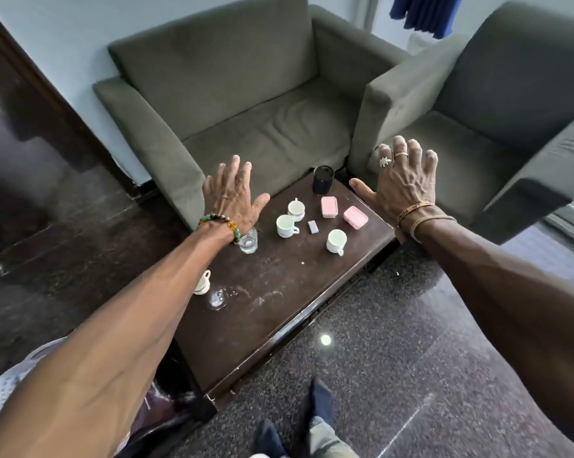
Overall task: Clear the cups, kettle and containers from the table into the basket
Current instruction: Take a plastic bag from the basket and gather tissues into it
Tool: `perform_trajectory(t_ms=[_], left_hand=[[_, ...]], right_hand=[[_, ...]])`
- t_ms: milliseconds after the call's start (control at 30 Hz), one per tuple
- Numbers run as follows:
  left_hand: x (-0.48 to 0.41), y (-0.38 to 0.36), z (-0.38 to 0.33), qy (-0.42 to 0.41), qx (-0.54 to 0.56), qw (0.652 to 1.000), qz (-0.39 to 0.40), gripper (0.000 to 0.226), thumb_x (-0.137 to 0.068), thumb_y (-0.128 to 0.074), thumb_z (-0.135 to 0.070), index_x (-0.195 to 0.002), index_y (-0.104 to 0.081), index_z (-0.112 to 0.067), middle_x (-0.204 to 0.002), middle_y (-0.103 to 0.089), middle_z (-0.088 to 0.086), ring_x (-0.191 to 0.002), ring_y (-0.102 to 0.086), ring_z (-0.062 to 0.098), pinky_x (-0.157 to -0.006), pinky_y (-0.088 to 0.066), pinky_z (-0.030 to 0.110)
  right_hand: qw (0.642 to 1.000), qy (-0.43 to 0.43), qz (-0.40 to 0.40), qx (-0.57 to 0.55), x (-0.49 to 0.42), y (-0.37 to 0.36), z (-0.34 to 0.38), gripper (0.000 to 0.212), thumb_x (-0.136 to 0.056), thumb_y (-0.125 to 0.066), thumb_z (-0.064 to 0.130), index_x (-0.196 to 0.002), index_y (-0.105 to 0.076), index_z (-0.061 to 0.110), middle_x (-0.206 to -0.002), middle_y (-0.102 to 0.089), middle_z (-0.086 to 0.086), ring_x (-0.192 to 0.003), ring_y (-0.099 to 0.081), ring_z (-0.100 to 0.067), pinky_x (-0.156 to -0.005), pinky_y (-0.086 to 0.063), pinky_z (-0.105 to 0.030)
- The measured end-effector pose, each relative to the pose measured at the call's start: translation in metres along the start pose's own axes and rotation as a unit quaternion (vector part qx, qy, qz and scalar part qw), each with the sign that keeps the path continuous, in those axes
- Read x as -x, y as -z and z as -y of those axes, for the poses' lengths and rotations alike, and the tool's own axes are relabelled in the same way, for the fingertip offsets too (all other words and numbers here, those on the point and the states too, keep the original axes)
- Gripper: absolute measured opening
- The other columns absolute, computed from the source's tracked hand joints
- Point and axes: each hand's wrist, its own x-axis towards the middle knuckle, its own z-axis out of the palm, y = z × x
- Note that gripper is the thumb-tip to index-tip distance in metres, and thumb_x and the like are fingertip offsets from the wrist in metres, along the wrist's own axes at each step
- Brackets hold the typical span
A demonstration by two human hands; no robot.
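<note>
Above the dark wooden bench (279, 309), our left hand (233, 200) and right hand (401, 180) hover spread, empty; dropping the left wrist could topple the clear glass (248, 241).

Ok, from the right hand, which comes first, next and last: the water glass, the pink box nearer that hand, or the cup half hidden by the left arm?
1. Pink box: just left of the right hand, on the right side of the table.
2. Water glass: across the table, below the left hand.
3. Half-hidden cup: farthest, at the table's left edge.
</note>
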Motion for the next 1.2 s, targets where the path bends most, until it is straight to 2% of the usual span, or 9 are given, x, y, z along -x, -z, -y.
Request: perform_trajectory(t_ms=[267,633,933,1200], left_hand=[[-0.037,0.017,-0.010,0.029,-0.013,0.999,-0.033,0.076,-0.088,-0.051,-0.057,-0.148,-0.029,-0.015,-0.160,-0.019,0.010,-0.144,-0.022,0.036,-0.113,-0.023,0.052],[-0.017,-0.023,0.005,0.049,-0.032,0.998,0.007,0.076,-0.089,-0.050,-0.057,-0.149,-0.027,-0.016,-0.160,-0.016,0.008,-0.145,-0.019,0.032,-0.113,-0.021,0.051],[0.006,-0.001,0.090,0.095,-0.045,0.994,0.009,0.076,-0.090,-0.047,-0.057,-0.150,-0.023,-0.017,-0.161,-0.012,0.007,-0.146,-0.016,0.033,-0.114,-0.020,0.053],[0.041,0.035,0.188,0.191,-0.050,0.980,-0.016,0.074,-0.090,-0.049,-0.054,-0.149,-0.026,-0.014,-0.160,-0.016,0.010,-0.144,-0.021,0.034,-0.112,-0.025,0.054]], right_hand=[[0.998,0.031,-0.045,-0.024,-0.049,-0.008,-0.007,0.081,-0.084,-0.042,0.073,-0.129,-0.044,0.006,-0.136,-0.039,-0.017,-0.125,-0.035,-0.038,-0.101,-0.030,-0.056],[0.997,0.067,0.016,-0.023,-0.051,-0.046,0.013,0.081,-0.084,-0.044,0.070,-0.133,-0.042,0.005,-0.143,-0.036,-0.018,-0.128,-0.033,-0.039,-0.103,-0.027,-0.056],[0.990,0.137,0.018,-0.041,-0.065,-0.026,0.111,0.084,-0.086,-0.042,0.071,-0.139,-0.039,0.006,-0.147,-0.034,-0.017,-0.132,-0.031,-0.037,-0.105,-0.028,-0.055],[0.971,0.220,-0.025,-0.093,-0.074,0.002,0.225,0.080,-0.086,-0.047,0.066,-0.138,-0.037,0.006,-0.146,-0.035,-0.018,-0.132,-0.033,-0.036,-0.105,-0.027,-0.053]])
